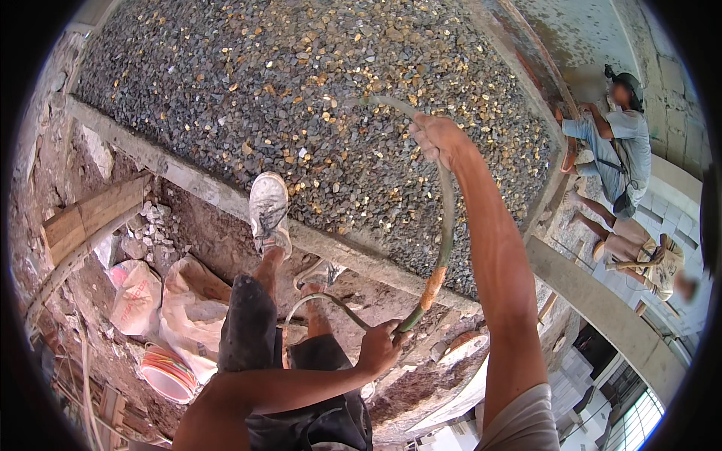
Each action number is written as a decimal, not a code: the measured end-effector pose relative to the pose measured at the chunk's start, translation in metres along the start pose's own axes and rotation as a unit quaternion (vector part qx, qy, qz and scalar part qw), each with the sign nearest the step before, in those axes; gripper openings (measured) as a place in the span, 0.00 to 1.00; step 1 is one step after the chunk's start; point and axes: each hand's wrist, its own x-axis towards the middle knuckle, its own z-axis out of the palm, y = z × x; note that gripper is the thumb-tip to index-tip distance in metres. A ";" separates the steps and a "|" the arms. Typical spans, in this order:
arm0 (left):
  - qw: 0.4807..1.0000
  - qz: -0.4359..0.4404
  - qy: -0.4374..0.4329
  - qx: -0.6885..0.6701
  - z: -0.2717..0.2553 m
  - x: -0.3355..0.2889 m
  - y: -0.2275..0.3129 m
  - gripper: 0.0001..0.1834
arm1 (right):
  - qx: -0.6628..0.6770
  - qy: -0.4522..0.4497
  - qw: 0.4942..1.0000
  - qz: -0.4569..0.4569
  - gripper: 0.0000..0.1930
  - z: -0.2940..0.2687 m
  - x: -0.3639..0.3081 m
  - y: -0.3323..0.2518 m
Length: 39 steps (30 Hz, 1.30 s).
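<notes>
Green hose (pixel 445 225) gripped by both hands, right hand (pixel 438 139) up over gravel bed (pixel 226 75); left hand (pixel 378 347) clenched lower, nr bed's edge.

Both forearms are bare. A light beige short sleeve (pixel 519 421) covers the right upper arm. Dark, dust-stained shorts (pixel 259 338) reach the knees. The foot wears a scuffed white sneaker (pixel 268 210), dirty and grey at the sole.

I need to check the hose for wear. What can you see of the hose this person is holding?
The hose is thin, greenish-grey and flexible, with an orange-brown patch low down. It arcs over the gravel bed; the right hand grips its upper part, the left hand its lower part, beyond which it loops back toward the legs.
</notes>
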 end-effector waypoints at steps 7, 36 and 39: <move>0.999 -0.015 -0.042 0.006 0.002 -0.005 -0.002 0.15 | -0.008 -0.014 1.000 0.025 0.14 -0.002 -0.002 0.013; 0.991 0.012 0.133 -0.001 -0.023 0.037 0.042 0.15 | 0.104 0.192 0.960 -0.176 0.08 -0.085 0.006 -0.066; 0.988 0.040 0.150 -0.008 -0.019 0.037 0.038 0.15 | 0.088 0.188 0.962 -0.177 0.09 -0.076 0.001 -0.071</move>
